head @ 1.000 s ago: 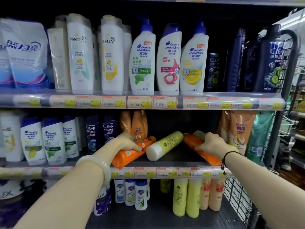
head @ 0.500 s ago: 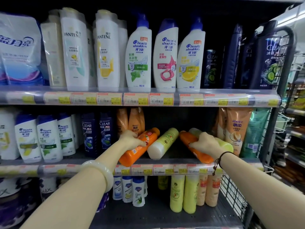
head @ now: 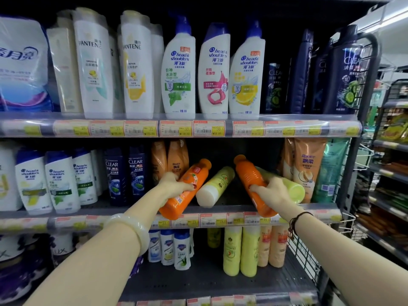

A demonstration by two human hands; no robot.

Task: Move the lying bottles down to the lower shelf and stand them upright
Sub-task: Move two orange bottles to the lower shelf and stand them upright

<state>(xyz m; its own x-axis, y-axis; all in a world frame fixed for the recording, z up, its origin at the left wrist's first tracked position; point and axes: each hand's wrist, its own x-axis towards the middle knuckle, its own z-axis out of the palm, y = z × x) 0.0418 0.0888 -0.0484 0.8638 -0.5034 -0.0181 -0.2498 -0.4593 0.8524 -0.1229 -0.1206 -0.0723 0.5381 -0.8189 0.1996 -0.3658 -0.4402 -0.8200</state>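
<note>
Left grip: my fingers are wrapped round the left orange bottle, cap tilted to 1 o'clock, base out past the lip of the middle shelf.

Right grip: clenched on the right orange bottle, cap toward 11 o'clock.

Between them: a yellow-green bottle, lying, untouched. A second green bottle lies just beside my right grip, at 3 o'clock.

Lower shelf, at 6 o'clock: standing bottles crowd its right side.

Risks, as I judge them: drawing the right orange bottle out could drag its green neighbour over the lip. Setting either bottle down near the standing row could topple it.
</note>
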